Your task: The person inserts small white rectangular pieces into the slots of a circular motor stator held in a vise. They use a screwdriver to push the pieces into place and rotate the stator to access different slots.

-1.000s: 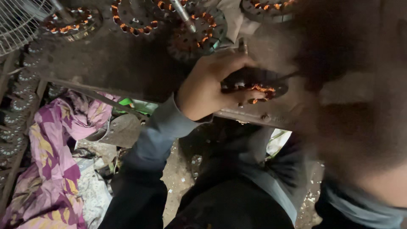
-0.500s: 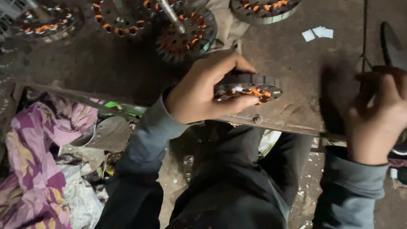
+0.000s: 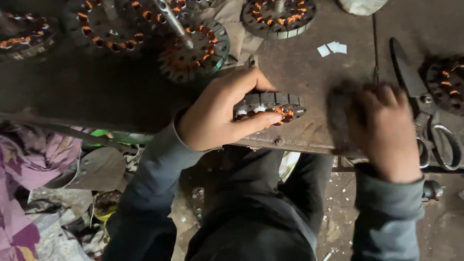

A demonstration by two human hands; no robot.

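**Left hand grips a wound stator at the bench edge; right hand rests beside it**

From my seat I see the left hand (image 3: 220, 116) closed around a fan-motor stator (image 3: 270, 106), thumb along its lower rim and fingers curled over the top. It is a flat grey ring of laminations with copper windings showing at the near side. It sits tilted on the near edge of the workbench (image 3: 299, 72), its flat face turned partly toward the camera and its longer visible span running left to right.

The stator lies just right of the left hand's palm and well left of the right hand (image 3: 386, 130), so the left hand is plainly the nearer one. The right hand lies knuckles-up on the bench, blurred; I cannot tell whether its fingers are spread or curled on something.

Taking the held stator as the landmark: scissors (image 3: 420, 101) lie beyond the right hand, far to its right. Another stator with a shaft (image 3: 193, 48) sits up and to its left, and a third (image 3: 278, 17) straight above it. Small white paper scraps (image 3: 332, 48) lie up and to its right.
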